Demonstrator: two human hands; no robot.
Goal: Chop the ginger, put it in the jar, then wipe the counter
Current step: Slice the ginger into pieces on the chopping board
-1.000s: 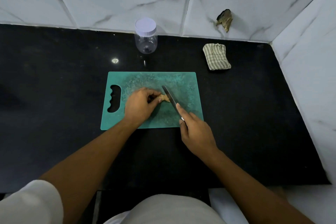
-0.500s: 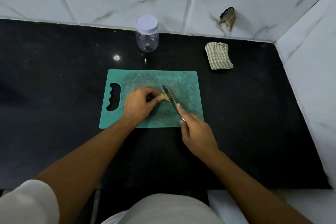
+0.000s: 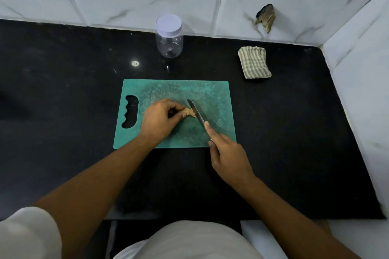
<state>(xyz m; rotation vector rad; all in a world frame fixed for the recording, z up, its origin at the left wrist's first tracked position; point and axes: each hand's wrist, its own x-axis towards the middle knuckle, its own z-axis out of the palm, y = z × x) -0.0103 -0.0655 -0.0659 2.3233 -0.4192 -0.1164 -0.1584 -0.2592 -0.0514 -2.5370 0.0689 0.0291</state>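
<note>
My left hand (image 3: 160, 120) pinches the ginger (image 3: 190, 112), my right hand (image 3: 229, 157) grips the knife (image 3: 197, 114) just beside it — I'd tuck my fingertips and press straight down in thin slices.

No text, label, brand or number readable anywhere. Jar (image 3: 169, 42): plain white lid, clear wall, no sticker visible. Cutting board (image 3: 214, 94): scratch marks only. Cloth (image 3: 253, 63): stripes only. Knife (image 3: 196, 112) blade: too small to tell any mark.
</note>
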